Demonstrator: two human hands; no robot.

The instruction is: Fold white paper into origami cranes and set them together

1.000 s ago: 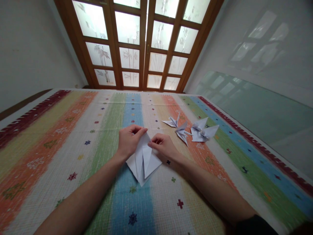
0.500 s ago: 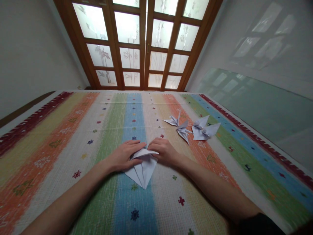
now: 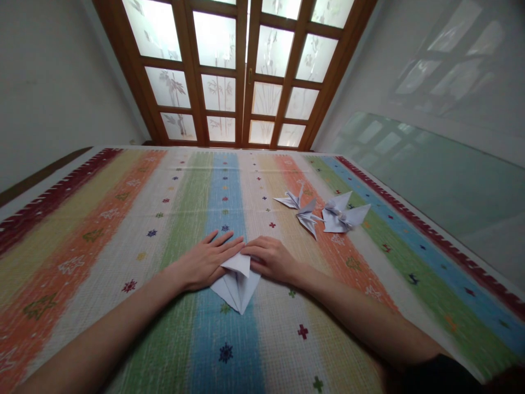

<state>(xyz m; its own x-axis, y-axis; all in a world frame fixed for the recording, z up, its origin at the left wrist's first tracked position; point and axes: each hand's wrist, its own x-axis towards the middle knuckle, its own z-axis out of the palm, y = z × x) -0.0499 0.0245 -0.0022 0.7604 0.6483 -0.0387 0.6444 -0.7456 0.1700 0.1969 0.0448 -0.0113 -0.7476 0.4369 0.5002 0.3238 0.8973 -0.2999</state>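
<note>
Pressing palm-down on the striped mat (image 3: 102, 230), the left hand (image 3: 205, 262) lies open with fingers spread over the left edge of the folded white paper (image 3: 238, 284), apparently pinning its layers flat. The right hand (image 3: 270, 260), also open and gripping nothing, bears on the top flap. Finished paper cranes (image 3: 342, 219) sit farther right, well apart.

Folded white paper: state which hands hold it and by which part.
Neither grips it: left hand and right hand press the paper flat on the striped cloth at its far folded edge; its near point lies free.
</note>
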